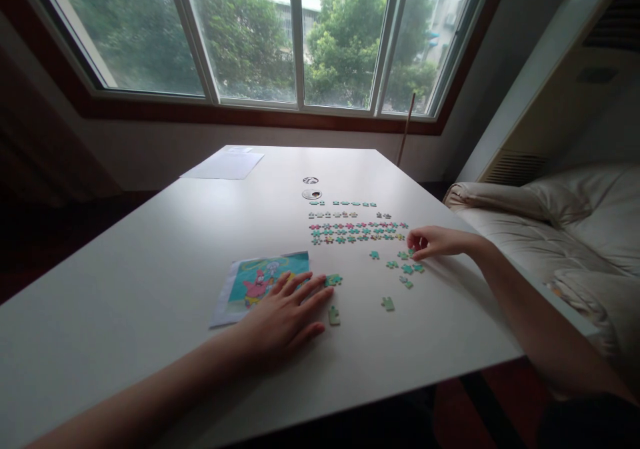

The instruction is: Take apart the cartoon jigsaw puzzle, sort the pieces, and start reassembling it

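My left hand (287, 312) lies open and flat, its fingers spread partly over a cartoon picture sheet (253, 285) and partly on the table. Near its fingertips are joined green puzzle pieces (334, 280), and a loose piece (334, 315) lies by the thumb. My right hand (427, 241) is curled at the right, thumb and fingers pinched on a small green puzzle piece (411, 252) that they partly hide. Below it lies a loose cluster of teal pieces (408, 269). Another piece (387, 303) sits nearer the table's front edge.
Rows of sorted puzzle pieces (353, 232) spread across the middle of the white table (150, 262). Behind them are two round items (311, 194). Paper (225, 165) lies at the far left corner. A pale sofa (540, 215) stands to the right, and windows are beyond.
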